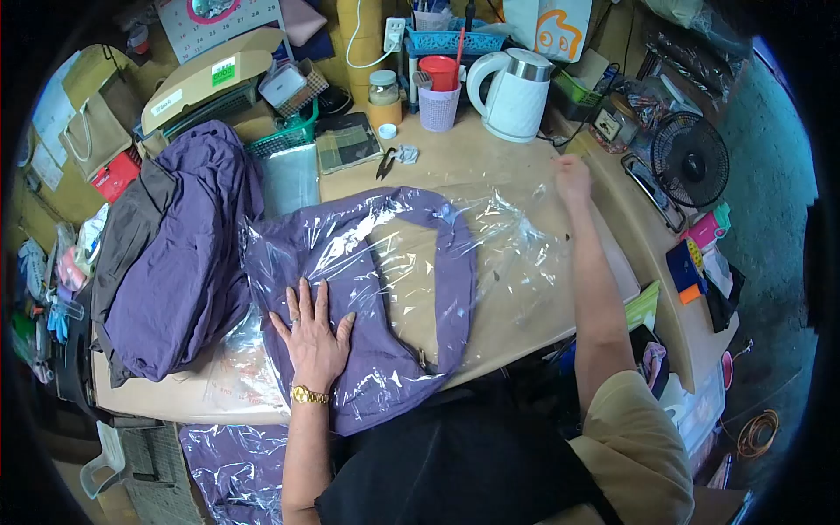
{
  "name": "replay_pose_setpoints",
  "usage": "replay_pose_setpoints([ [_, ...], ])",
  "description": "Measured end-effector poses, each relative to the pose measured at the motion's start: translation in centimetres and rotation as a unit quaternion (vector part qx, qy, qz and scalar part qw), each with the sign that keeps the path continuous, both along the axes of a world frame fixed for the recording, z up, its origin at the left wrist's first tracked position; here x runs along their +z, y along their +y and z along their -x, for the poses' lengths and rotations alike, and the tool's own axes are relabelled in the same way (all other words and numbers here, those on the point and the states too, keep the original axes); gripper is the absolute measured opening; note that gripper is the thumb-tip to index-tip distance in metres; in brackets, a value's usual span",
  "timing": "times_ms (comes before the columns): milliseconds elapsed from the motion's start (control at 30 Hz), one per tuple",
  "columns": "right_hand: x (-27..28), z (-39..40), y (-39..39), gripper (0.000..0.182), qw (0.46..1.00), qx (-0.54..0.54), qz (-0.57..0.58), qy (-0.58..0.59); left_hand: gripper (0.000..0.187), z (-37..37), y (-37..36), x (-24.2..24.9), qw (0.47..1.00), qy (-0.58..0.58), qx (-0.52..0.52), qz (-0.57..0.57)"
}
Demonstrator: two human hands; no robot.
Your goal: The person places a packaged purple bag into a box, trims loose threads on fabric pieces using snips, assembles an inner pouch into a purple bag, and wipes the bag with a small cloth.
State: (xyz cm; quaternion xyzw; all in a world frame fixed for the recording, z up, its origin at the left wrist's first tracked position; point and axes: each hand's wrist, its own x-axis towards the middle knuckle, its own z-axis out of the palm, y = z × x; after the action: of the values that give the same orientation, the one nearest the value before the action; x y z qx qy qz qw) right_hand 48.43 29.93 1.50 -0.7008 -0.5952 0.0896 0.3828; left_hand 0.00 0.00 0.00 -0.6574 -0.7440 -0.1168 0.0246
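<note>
A purple garment (359,306) lies in a clear plastic bag on the tan table (525,157). My left hand (316,341) rests flat on the bag over the garment's left part, fingers spread, holding nothing. At the right, beyond the bag's loose clear end (516,245), my right hand (573,179) is closed near the table's right edge; what it holds, if anything, is too small to make out. A pile of unbagged purple garments (188,262) lies to the left, with a dark grey one (131,236) beside it.
Along the back stand a white kettle (516,94), a lilac basket (440,107) and a jar (383,90). Black snips (385,164) lie near a dark patterned book (348,142). A black fan (689,159) is at the right. Another bagged purple garment (236,464) lies below the table edge.
</note>
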Motion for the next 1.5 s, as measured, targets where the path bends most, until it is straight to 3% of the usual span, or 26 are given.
replay_pose_setpoints([
  [67, 3.3, 1.8, -3.2, 0.034, 0.997, -0.063, -0.044, -0.003, 0.070, -0.3, 0.2, -0.2, 1.000, 0.001, 0.007, -0.006],
  [133, 4.0, 4.9, -7.5, 0.035, 0.995, 0.050, 0.079, -0.039, 0.069, -0.4, -0.9, 0.0, 1.000, -0.007, 0.007, 0.013],
  [200, 5.8, 10.4, -12.9, 0.044, 0.972, 0.054, 0.174, -0.146, 0.069, -0.4, -0.7, -0.1, 1.000, -0.007, 0.010, 0.014],
  [233, 3.5, 10.5, -13.9, 0.044, 0.972, 0.057, 0.177, -0.145, 0.069, -0.3, -0.6, -0.1, 1.000, -0.011, 0.009, 0.010],
  [300, -1.9, 10.8, -14.2, 0.065, 0.952, 0.148, 0.063, -0.261, 0.069, -0.1, -0.4, 0.0, 1.000, -0.012, 0.017, 0.007],
  [333, -1.3, 10.6, -14.2, 0.065, 0.952, 0.155, 0.064, -0.258, 0.069, -0.1, -0.2, 0.2, 1.000, -0.019, 0.010, 0.004],
  [400, 1.4, 9.2, -13.5, 0.068, 0.962, 0.054, 0.210, -0.168, 0.070, -0.3, -0.1, 0.1, 1.000, -0.022, -0.001, -0.009],
  [500, 3.7, 9.9, -14.0, 0.068, 0.975, 0.019, 0.189, -0.112, 0.070, 0.0, 0.2, -0.6, 1.000, -0.010, 0.006, -0.028],
  [533, 2.8, 10.2, -14.2, 0.068, 0.974, 0.025, 0.195, -0.115, 0.071, 0.0, 0.2, -0.6, 0.999, -0.009, 0.005, -0.032],
  [600, 0.6, 10.9, -14.5, 0.060, 0.972, 0.208, 0.042, -0.101, 0.070, 0.0, 0.2, -0.7, 0.999, -0.009, 0.012, -0.032],
  [633, 0.5, 10.8, -14.3, 0.060, 0.971, 0.212, 0.047, -0.101, 0.070, 0.0, 0.2, -0.7, 0.999, -0.008, 0.011, -0.039],
  [700, 1.0, 10.2, -13.1, 0.054, 0.963, 0.249, 0.076, 0.065, 0.068, 0.0, -0.1, -0.6, 0.999, -0.010, 0.012, -0.035],
  [733, 2.1, 9.8, -12.7, 0.054, 0.962, 0.253, 0.076, 0.063, 0.066, 0.1, 0.0, -0.5, 0.999, -0.021, 0.008, -0.036],
  [800, 4.6, 8.9, -12.4, 0.049, 0.876, 0.306, 0.100, 0.360, 0.062, 0.1, 0.0, -0.6, 0.999, -0.027, 0.004, -0.037],
  [933, 9.5, 10.4, -10.8, 0.045, 0.902, 0.297, 0.144, 0.278, 0.062, 1.5, 0.4, -0.5, 0.989, -0.138, -0.023, -0.053],
  [1000, 12.0, 11.2, -10.7, 0.044, 0.822, 0.374, -0.009, 0.429, 0.061, 2.0, 0.3, -0.1, 0.989, -0.139, -0.025, -0.039],
  [1033, 12.4, 11.2, -10.1, 0.044, 0.822, 0.374, -0.004, 0.430, 0.061, 2.1, -0.1, 0.0, 0.990, -0.138, -0.031, -0.019],
  [1100, 13.8, 11.4, -8.8, 0.041, 0.906, 0.325, 0.026, 0.270, 0.061, 1.6, -0.1, -0.4, 0.993, -0.109, -0.027, -0.035],
  [1167, 14.9, 12.5, -9.2, 0.040, 0.893, 0.330, 0.017, 0.304, 0.059, 0.9, 0.2, -0.5, 0.997, -0.048, -0.016, -0.050],
  [1267, 13.6, 12.2, -7.9, 0.039, 0.865, 0.346, 0.007, 0.363, 0.061, 0.9, 0.2, -0.8, 0.998, -0.040, -0.002, -0.055],
  [1333, 12.6, 10.8, -6.8, 0.037, 0.892, 0.319, 0.052, 0.316, 0.062, 0.9, 0.2, -0.6, 0.998, -0.041, 0.005, -0.057],
  [1500, 7.8, 8.7, -7.5, 0.035, 0.920, 0.281, 0.003, 0.272, 0.066, 0.7, 0.3, -0.7, 0.996, -0.057, 0.025, -0.062],
])
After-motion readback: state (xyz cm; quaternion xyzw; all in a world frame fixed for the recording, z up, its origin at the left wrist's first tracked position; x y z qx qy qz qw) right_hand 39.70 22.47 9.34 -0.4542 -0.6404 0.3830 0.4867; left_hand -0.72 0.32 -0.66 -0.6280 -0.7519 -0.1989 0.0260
